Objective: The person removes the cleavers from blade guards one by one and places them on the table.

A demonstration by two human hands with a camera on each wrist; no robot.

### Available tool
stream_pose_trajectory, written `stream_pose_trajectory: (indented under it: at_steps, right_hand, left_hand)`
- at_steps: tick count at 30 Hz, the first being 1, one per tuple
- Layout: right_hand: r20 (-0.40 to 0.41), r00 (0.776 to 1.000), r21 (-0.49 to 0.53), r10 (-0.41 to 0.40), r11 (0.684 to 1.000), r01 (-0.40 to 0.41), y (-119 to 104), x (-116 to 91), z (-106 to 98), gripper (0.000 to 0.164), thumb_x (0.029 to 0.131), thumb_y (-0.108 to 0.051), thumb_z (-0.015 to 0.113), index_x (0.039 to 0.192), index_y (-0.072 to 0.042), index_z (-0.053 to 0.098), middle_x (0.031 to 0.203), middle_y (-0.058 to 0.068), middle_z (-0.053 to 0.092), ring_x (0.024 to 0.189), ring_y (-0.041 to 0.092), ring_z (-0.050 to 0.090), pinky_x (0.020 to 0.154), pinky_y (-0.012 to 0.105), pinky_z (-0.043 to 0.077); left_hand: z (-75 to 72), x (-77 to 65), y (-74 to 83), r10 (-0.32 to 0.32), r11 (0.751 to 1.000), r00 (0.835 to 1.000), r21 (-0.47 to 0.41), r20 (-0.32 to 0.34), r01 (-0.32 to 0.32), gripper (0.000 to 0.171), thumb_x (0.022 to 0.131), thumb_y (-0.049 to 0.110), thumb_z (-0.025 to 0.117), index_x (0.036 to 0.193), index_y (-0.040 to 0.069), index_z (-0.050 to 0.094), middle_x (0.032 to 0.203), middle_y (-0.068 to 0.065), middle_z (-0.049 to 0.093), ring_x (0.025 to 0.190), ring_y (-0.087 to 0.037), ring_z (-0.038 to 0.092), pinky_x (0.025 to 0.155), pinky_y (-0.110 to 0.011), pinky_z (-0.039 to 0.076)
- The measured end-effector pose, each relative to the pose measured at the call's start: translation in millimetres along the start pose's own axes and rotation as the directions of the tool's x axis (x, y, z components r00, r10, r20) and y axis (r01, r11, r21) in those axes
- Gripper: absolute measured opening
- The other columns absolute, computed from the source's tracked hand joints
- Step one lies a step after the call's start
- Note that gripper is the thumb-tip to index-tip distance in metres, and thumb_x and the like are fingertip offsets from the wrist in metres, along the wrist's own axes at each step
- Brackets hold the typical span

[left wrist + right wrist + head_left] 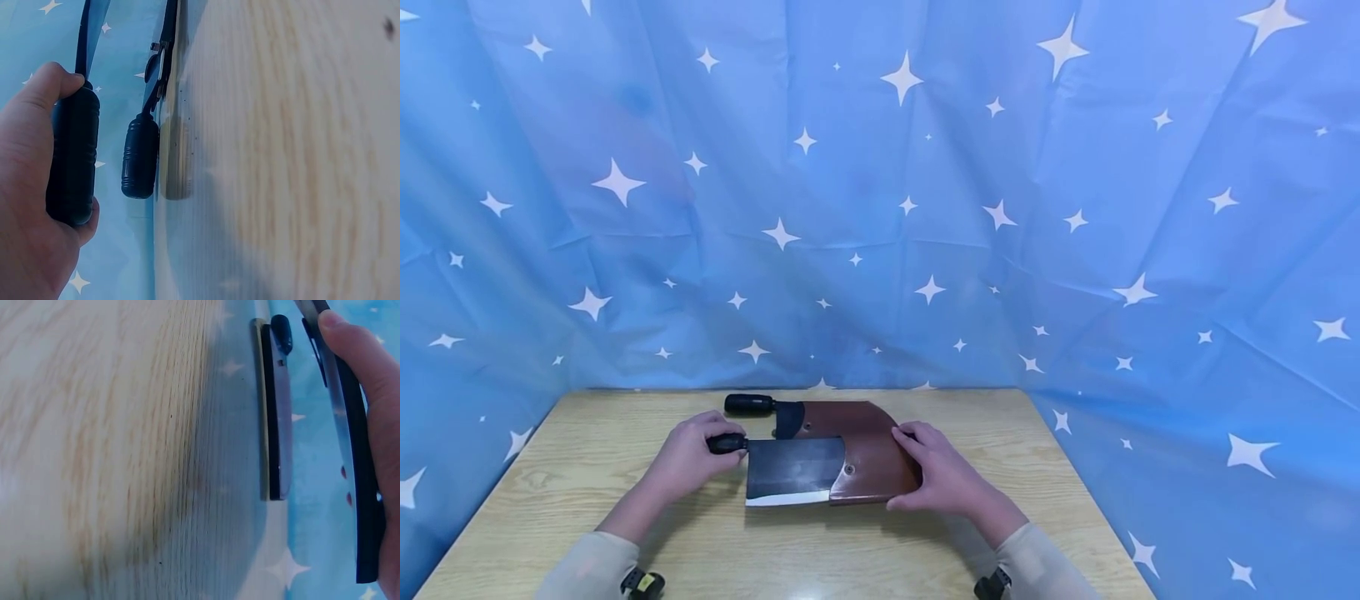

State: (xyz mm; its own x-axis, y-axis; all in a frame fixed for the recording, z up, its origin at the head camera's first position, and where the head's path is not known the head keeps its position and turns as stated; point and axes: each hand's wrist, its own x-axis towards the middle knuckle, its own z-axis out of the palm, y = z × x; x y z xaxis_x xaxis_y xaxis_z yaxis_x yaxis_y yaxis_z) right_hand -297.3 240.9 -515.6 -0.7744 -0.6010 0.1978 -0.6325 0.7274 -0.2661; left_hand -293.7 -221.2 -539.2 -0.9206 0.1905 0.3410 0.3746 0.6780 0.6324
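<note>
My left hand (687,460) grips the black handle (75,156) of a cleaver (792,467), its thumb at the neck of the handle. The dark blade with its bright edge shows on the left, and its right part is hidden inside a brown leather sheath (880,473). At the sheath's right end, my right hand (942,477) holds it between thumb and fingers. Both wrist views show this cleaver and sheath raised off the table. Behind lies a second cleaver with a black handle (749,405), its blade covered by another brown sheath (842,414).
The light wood table (587,483) ends at the back against a blue curtain (850,183) with white stars, which also hangs along both sides. The second cleaver lies close to the table's back edge.
</note>
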Motion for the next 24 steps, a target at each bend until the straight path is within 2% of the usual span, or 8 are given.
stream_pose_trajectory:
  at_steps: [9,17,24]
  right_hand:
    - [-0.016,1.000,-0.008,-0.011,1.000,0.011,2,-2,0,0.119,0.077,-0.067,0.095,0.166,-0.003,0.049,0.160,0.009,0.050,0.148,0.032,0.048,0.119,0.052,0.046]
    - [-0.032,0.999,0.017,0.003,1.000,-0.002,5,-4,0,0.118,0.076,-0.062,0.098,0.165,-0.002,0.050,0.161,0.010,0.050,0.149,0.034,0.046,0.119,0.054,0.045]
    - [-0.028,0.999,0.033,0.025,0.999,-0.024,8,-9,-3,0.115,0.077,-0.062,0.097,0.165,-0.004,0.050,0.159,0.009,0.050,0.148,0.033,0.047,0.118,0.055,0.046]
  left_hand:
    - [-5.7,-1.2,2.1,0.014,1.000,1.000,0.018,-0.008,-0.013,0.028,0.087,0.021,0.094,0.114,0.015,0.085,0.103,0.010,0.069,0.093,-0.016,0.065,0.078,-0.037,0.057]
    - [-6.3,-1.6,-4.3,0.009,1.000,1.000,0.027,-0.009,-0.009,0.031,0.087,0.020,0.094,0.116,0.013,0.086,0.105,0.009,0.071,0.094,-0.018,0.066,0.079,-0.037,0.057]
    - [-12.7,-2.7,-6.9,0.004,0.999,1.000,0.035,-0.005,-0.004,0.032,0.087,0.019,0.093,0.118,0.013,0.085,0.106,0.008,0.070,0.094,-0.018,0.066,0.079,-0.037,0.057]
